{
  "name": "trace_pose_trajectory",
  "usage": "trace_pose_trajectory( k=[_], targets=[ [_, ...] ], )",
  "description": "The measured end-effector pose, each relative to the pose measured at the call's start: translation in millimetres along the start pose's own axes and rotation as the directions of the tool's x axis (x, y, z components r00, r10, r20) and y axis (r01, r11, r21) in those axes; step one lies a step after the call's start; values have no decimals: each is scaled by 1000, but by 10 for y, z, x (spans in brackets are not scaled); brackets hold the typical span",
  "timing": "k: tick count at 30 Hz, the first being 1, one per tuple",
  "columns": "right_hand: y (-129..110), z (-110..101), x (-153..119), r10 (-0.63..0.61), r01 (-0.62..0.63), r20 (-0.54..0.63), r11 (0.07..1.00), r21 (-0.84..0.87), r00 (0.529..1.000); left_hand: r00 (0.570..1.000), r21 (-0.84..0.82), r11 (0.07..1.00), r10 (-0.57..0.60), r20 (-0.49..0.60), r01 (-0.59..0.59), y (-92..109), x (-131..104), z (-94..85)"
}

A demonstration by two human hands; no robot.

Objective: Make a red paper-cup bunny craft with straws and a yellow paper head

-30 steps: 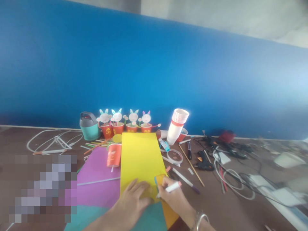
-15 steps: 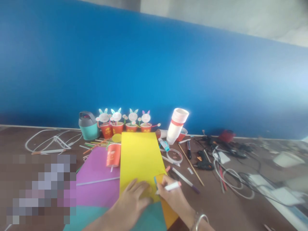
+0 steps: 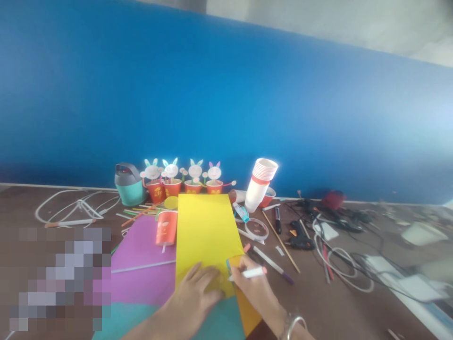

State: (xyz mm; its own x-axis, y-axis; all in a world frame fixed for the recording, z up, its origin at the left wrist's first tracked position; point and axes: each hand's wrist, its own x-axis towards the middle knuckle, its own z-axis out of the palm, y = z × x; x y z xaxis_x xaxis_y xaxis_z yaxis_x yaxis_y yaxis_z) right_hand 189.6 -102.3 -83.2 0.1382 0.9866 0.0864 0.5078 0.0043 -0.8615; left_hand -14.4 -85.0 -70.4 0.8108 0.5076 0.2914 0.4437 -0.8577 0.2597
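Observation:
My right hand (image 3: 253,285) is closed around a white marker (image 3: 254,272) with a pink end, its tip pointing left at the lower right of a yellow sheet (image 3: 203,231). My left hand (image 3: 196,293) lies flat with fingers spread on the same sheet, steadying distance left of the marker tip. Under my right hand shows an orange sheet (image 3: 248,311). A teal sheet (image 3: 226,318) and a purple sheet (image 3: 141,283) lie beneath and left. An orange-red paper cup (image 3: 166,228) lies on the purple sheet. What the tip has drawn is too small to make out.
Several red cups with rabbit figures (image 3: 193,186) stand along the blue wall (image 3: 226,104). A stack of white paper cups (image 3: 260,186) leans beside them. A glue gun (image 3: 300,236), cables (image 3: 348,269) and a purple-tipped marker (image 3: 274,266) lie right. A teal-grey container (image 3: 130,186) stands left.
My right hand and the marker have shifted very slightly. My left hand stays flat on the yellow sheet.

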Motion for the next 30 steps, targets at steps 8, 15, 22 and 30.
trace_pose_trajectory(
  k=[8, 15, 22, 30],
  targets=[
    [17, 7, -9, -24, 25, 9, 999, -24, 1000, 999, 0, 1000, -20, 29, 20, 1, 6, 15],
    [43, 0, -3, -44, 45, 5, 997, -64, 999, 999, 6, 1000, -30, 43, 30, 7, 6, 9],
    [51, -5, 10, -53, 53, -5, 993, -102, 999, 998, -1, 1000, -26, 59, 26, -4, -1, 6],
    [74, 13, 9, -50, 46, -48, 994, -94, 998, 999, -15, 999, -31, 35, 31, -31, -38, 86]
  ],
)
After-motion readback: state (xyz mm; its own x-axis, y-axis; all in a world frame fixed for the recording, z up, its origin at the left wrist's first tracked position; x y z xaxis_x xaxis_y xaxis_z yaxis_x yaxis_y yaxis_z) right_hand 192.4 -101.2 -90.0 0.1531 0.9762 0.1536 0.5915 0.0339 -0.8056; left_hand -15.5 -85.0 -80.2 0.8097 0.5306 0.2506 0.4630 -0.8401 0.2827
